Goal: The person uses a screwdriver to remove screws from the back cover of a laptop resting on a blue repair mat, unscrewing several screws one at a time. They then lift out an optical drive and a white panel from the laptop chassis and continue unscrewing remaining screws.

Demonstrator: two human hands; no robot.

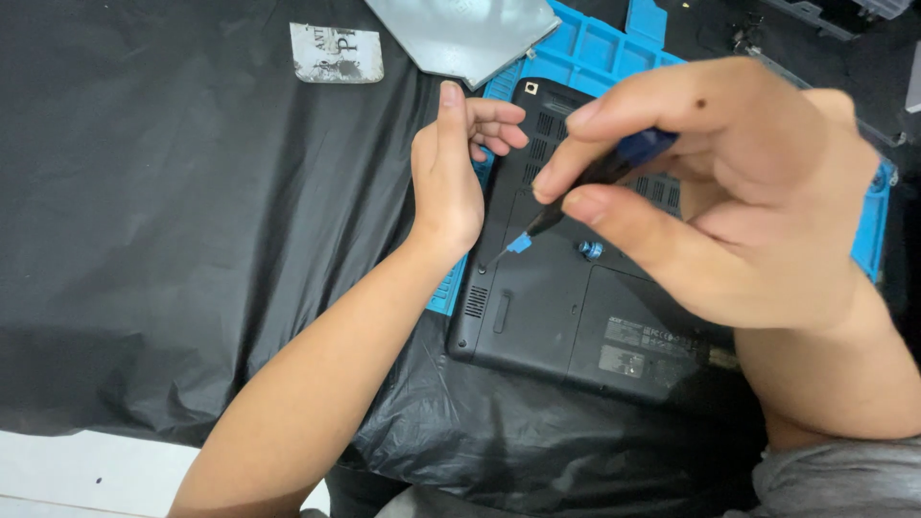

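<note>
Head view — right hand (739, 192) fingers pinch screwdriver (585, 182), tip on laptop (576, 297) underside; left hand (451, 173) fingers loosely curled at laptop edge.

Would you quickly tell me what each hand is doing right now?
Left hand: open, resting against the laptop edge.
Right hand: closed on a screwdriver.

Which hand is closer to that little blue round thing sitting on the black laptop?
Right. The right hand, holding a screwdriver, hovers just above and beside the small blue round piece on the laptop. The left hand rests farther off, at the laptop's left edge.
</note>
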